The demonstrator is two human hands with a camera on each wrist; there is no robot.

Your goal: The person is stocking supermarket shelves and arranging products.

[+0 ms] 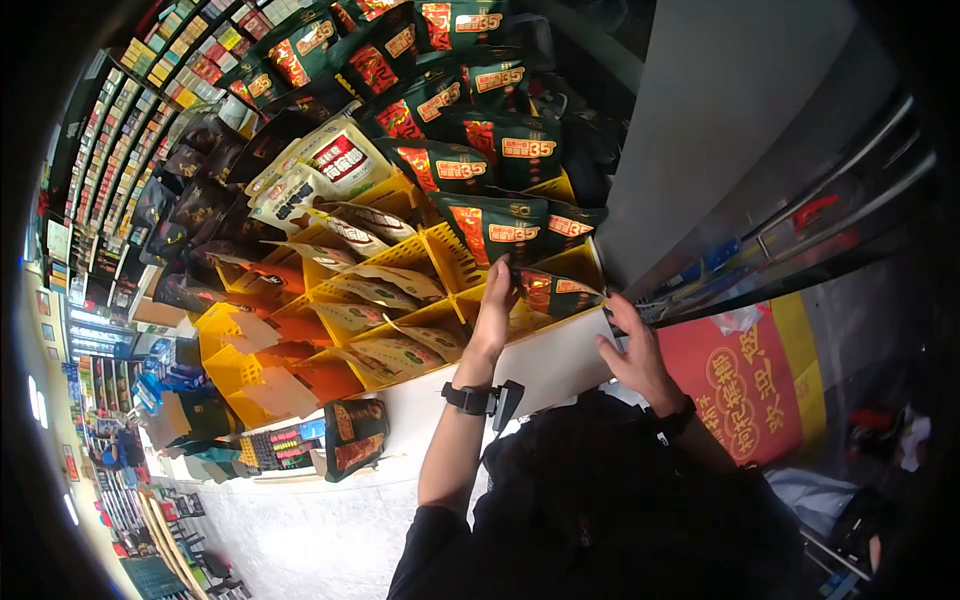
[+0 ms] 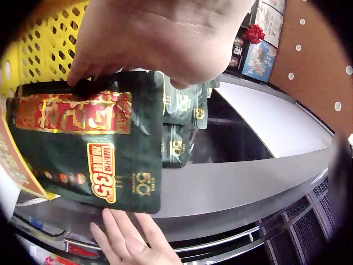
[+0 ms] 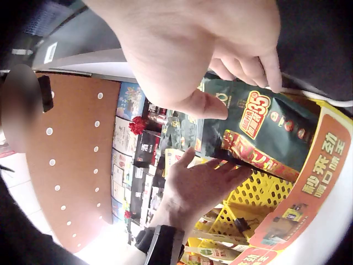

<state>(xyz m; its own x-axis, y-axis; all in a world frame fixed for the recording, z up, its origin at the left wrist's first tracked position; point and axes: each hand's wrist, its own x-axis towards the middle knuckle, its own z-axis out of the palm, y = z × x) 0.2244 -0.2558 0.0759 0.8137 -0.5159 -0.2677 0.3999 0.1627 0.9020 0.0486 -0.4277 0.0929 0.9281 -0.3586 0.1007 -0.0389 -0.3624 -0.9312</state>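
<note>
A dark green pouch [image 2: 88,143] with a red-and-gold panel and a "35" label stands in the front corner compartment of a yellow slotted bin [image 1: 440,255]. On one side of it, my left hand [image 1: 493,315] has its fingers along the pouch's edge, their tips partly hidden behind it in the left wrist view. My right hand [image 1: 637,350] is at the opposite edge, fingers extended against it and thumb near the top, as the right wrist view shows. The pouch sits between both hands. Matching green pouches [image 1: 495,225] stand close behind.
Orange and cream pouches [image 1: 400,345] fill neighbouring compartments. A printed orange strip [image 3: 325,165] fronts the bin. To the right rises a grey panel [image 1: 700,150], with a red mat [image 1: 735,385] on the floor. A green pouch [image 1: 356,438] is at the display's left front.
</note>
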